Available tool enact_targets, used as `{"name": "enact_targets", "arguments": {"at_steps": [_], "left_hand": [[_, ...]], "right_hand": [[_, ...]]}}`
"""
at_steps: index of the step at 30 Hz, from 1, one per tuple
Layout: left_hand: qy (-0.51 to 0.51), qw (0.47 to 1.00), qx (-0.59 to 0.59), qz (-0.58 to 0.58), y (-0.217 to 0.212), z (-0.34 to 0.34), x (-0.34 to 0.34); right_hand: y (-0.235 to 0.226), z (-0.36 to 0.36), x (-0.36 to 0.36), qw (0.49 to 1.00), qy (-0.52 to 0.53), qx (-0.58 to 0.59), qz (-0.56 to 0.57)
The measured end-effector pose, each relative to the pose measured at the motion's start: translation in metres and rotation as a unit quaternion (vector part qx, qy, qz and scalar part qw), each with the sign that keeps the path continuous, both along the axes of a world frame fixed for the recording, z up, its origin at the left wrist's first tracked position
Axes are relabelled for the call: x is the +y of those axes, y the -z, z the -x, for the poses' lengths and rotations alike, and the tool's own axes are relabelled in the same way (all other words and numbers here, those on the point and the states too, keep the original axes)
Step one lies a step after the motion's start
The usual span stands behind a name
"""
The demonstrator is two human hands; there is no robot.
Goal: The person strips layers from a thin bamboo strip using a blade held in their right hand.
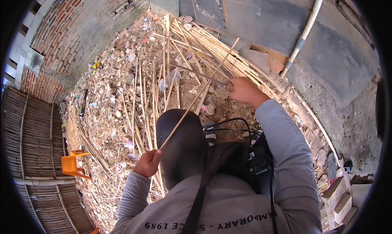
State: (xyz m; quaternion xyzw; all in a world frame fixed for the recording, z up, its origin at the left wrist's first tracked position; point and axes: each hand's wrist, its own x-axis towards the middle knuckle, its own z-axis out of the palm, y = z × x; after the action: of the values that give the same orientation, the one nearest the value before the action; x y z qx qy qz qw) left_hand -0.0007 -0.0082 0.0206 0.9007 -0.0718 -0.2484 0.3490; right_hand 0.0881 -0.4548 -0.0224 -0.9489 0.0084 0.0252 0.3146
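Observation:
My left hand [149, 164], low and left of the middle, is closed around the near end of a long, thin bamboo strip [185, 113]. The strip slants up and to the right, its far end in the air. Farther right, my right hand [245, 91] grips the handle of a long knife [200, 74], its dark narrow blade pointing left. Blade and strip cross just left of my right hand; whether they touch I cannot tell. A dark rounded shape [179, 144] hides the ground between my arms. Footwear [210, 133] shows partly beyond it.
Bamboo strips [228, 56] lie piled along the right wall, with more loose strips [141, 99] on the littered ground. An orange plastic chair [72, 165] stands at the left by a bamboo screen [34, 132]. A white pipe [304, 34] leans against the wall.

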Motion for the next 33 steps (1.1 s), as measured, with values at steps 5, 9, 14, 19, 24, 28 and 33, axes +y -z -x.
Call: {"name": "enact_targets", "arguments": {"at_steps": [5, 9, 14, 19, 24, 28, 33], "left_hand": [[0.037, 0.996, -0.074, -0.043, -0.007, 0.001, -0.010], [0.060, 0.986, -0.145, -0.058, -0.005, -0.004, -0.020], [0.046, 0.994, -0.090, -0.031, -0.008, -0.005, -0.013], [0.044, 0.992, -0.114, -0.019, 0.011, 0.005, -0.008], [0.037, 0.995, -0.090, 0.000, 0.005, -0.003, -0.014], [0.024, 0.996, -0.081, -0.007, 0.007, 0.002, -0.007], [0.038, 0.995, -0.093, 0.005, 0.010, -0.005, -0.018]], "right_hand": [[-0.018, 0.013, 0.031, 0.988, -0.108, -0.008, 0.114], [0.013, 0.005, -0.006, 0.998, -0.020, 0.055, 0.001], [-0.011, 0.014, 0.013, 1.000, -0.005, -0.008, 0.010], [-0.021, 0.012, 0.006, 0.999, -0.039, 0.029, -0.018], [0.011, 0.006, -0.012, 0.997, 0.048, -0.061, -0.027], [-0.020, 0.014, 0.031, 0.997, -0.053, -0.050, 0.026], [0.027, -0.001, -0.023, 0.996, 0.053, -0.051, -0.046]]}}
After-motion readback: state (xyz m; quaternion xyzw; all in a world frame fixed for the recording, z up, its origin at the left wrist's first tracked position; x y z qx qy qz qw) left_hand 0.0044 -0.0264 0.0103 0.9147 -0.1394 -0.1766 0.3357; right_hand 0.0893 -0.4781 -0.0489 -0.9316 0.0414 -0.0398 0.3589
